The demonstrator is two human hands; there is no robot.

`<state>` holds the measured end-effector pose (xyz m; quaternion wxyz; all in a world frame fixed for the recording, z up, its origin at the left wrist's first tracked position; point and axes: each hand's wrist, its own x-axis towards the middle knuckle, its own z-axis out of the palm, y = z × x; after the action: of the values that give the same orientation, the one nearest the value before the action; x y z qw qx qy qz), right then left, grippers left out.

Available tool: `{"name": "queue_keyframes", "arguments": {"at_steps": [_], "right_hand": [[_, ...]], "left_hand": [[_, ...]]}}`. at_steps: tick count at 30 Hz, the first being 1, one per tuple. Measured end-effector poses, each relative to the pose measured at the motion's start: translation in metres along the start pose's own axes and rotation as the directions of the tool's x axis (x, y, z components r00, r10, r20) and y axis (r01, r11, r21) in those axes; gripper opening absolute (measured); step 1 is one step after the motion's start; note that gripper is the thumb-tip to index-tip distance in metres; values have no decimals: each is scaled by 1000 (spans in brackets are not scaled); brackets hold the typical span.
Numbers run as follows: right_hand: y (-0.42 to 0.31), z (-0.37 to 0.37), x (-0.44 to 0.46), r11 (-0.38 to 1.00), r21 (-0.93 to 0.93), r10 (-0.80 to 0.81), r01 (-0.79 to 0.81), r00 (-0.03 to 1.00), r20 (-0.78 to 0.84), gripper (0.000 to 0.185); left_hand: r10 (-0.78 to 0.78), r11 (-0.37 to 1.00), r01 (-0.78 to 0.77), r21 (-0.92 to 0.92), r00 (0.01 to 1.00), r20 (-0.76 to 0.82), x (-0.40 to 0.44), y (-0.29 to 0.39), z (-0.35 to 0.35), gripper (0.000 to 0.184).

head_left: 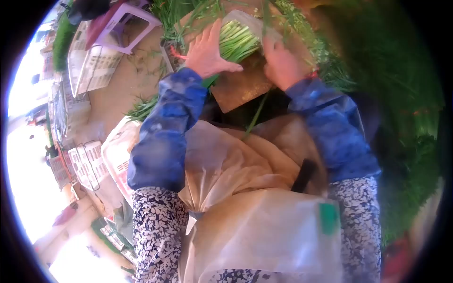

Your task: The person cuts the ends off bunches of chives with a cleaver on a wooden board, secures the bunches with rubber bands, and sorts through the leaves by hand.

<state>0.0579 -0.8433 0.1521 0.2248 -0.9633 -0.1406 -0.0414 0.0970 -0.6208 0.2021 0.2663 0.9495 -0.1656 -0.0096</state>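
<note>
A bundle of pale green stems [238, 40] lies between my two hands, in front of a whitish piece with a raised rim [245, 18]. Beside the stems on the left, my left hand [207, 54] is open, its fingers spread and its thumb stretched toward the bundle's near end. My right hand [282, 63] is at the right of the bundle by the whitish rim, with its fingers curled together; what they hold is hidden. Under the stems is a brown board [241, 89], its near corner pointing toward my lap.
Loose green stalks [306, 33] lie around the board, with a large green mass [406, 94] at the right. White crates [94, 63] and a purple stool [127, 28] stand on the left. A long leaf [256, 115] hangs over the apron [236, 160].
</note>
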Motion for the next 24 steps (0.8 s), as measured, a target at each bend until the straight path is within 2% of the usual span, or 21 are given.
{"name": "queue_keyframes", "arguments": {"at_steps": [1,2,3,4,5,6,7,9,10,11,12,13,15,17,18,20,21,23,24], "right_hand": [[0,-5,5,998,66,-7,8,1000,-24,52],[4,-14,9,998,56,-8,9,1000,-13,52],[12,-30,15,1000,27,1,-4,996,86,45],[18,-48,20,1000,4,14,-15,983,185,39],[30,-79,23,990,109,66,-87,980,186,35],[44,-102,22,967,205,109,-153,971,212,32],[56,-93,23,971,208,75,-120,974,213,39],[79,-104,19,955,296,18,-31,999,46,40],[82,-110,17,959,283,21,-35,998,51,40],[67,-123,9,904,322,226,-280,954,197,41],[51,-131,1,800,322,398,-507,849,347,42],[36,-132,-9,713,467,384,-524,848,365,36],[20,-118,-25,716,573,315,-399,917,245,31],[3,-108,-29,709,591,305,-384,923,234,30],[0,-102,-27,760,565,235,-322,946,223,29],[-12,-99,-20,849,459,175,-263,958,226,24],[-16,-99,-17,884,411,131,-221,963,237,24],[-23,-99,-10,922,331,115,-202,958,264,25],[-26,-98,-7,949,261,101,-176,955,279,26]], "left_hand": [[13,968,-12,250,1000,-2,-4,7,1,102],[6,987,2,161,999,-52,1,-6,6,101],[7,989,1,147,998,-55,1,1,-5,101],[-127,992,126,14,991,51,0,7,-22,101],[-238,961,258,-103,955,175,3,15,-34,101],[-327,936,349,-46,911,253,4,19,-29,101],[-327,936,349,-45,909,257,1,16,-21,101],[-216,934,166,316,968,129,-2,14,7,98],[-133,939,137,315,991,-35,-2,19,19,94],[-136,945,138,298,990,-28,-1,27,27,94],[-139,926,153,346,988,-67,1,36,32,96],[-136,902,171,397,984,-115,4,41,36,98],[-169,889,198,414,980,-104,3,42,42,98],[-222,876,218,430,974,-42,6,41,40,92],[-226,878,225,422,973,-49,8,38,41,92],[-239,880,232,414,970,-38,11,34,44,76],[-246,884,239,402,969,-36,12,33,44,76],[-230,887,230,400,972,-47,11,31,43,58],[-241,890,240,387,969,-45,11,29,45,58]]}}
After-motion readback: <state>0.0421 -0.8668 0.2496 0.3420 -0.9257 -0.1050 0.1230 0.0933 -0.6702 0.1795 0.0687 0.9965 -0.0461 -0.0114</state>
